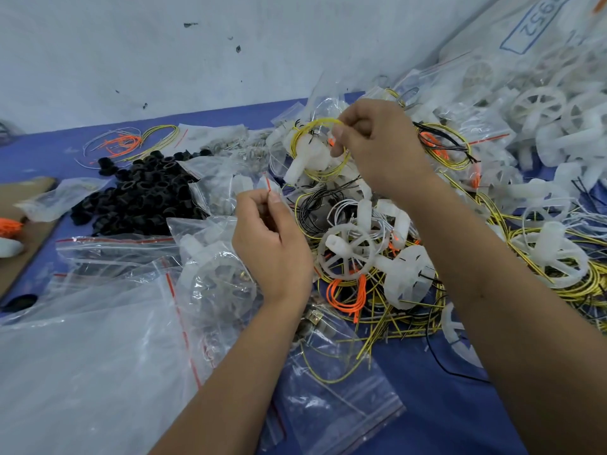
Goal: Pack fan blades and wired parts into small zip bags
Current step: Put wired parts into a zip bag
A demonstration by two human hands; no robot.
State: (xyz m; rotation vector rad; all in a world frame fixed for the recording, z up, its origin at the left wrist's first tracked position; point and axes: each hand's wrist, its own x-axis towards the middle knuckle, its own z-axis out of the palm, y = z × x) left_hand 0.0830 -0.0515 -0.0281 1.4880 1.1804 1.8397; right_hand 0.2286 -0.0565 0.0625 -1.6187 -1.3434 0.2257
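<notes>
My right hand is raised over the pile and pinches a coil of yellow wire attached to a white plastic part that hangs from it. My left hand pinches the red-striped top edge of a small clear zip bag just left of that part. A white fan blade wheel lies on the tangle of yellow, black and orange wires between my forearms. Several filled zip bags lie under and beside my left wrist.
A heap of black rings sits at the left on the blue table. Large clear bags cover the near left. White fan wheels pile up at the right against a numbered bag. Cardboard lies far left.
</notes>
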